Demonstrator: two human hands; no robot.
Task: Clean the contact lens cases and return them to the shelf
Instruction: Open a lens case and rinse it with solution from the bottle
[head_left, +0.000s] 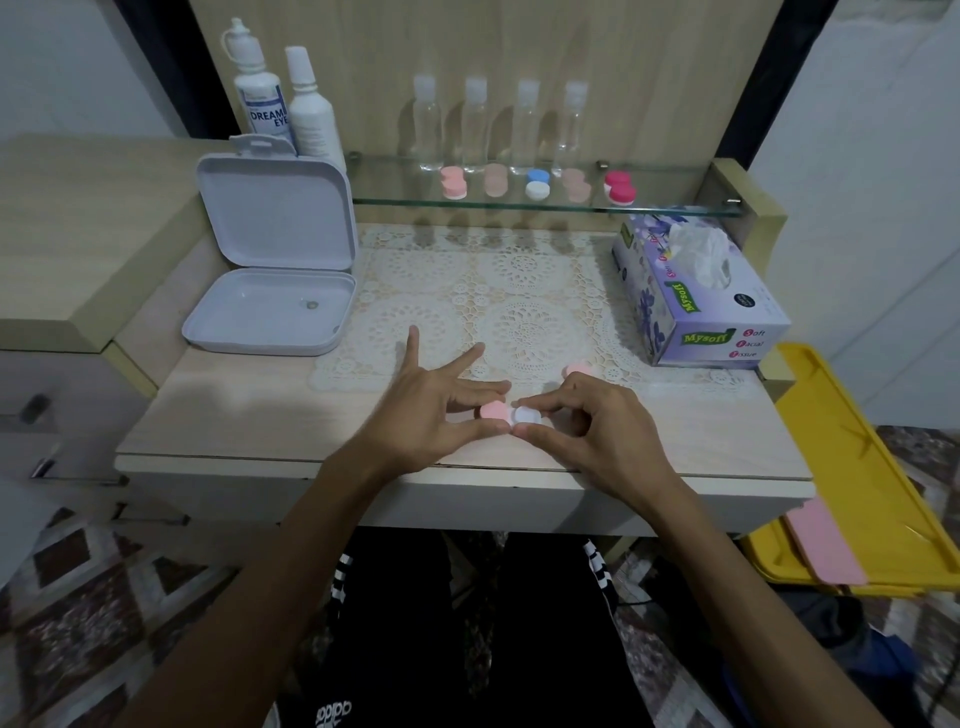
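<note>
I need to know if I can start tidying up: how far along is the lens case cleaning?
Five cases sit on the glass shelf; whether they are cleaned, I cannot tell. In hand: the left hand and right hand pinch a pink-and-white case. Left: another pink case lying on the lace mat.

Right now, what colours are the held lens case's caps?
Lens case: one pink, one white; head view.

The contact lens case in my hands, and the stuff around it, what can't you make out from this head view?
- Contact lens case: its edges are hidden by left hand and right hand; whether the caps are tight is unclear.
- Pink object behind the right hand: mostly hidden by the knuckles.
- Bottle label: partly covered by the neighbouring bottle, small print blurred.
- Yellow tray: cut off by the right edge.
</note>
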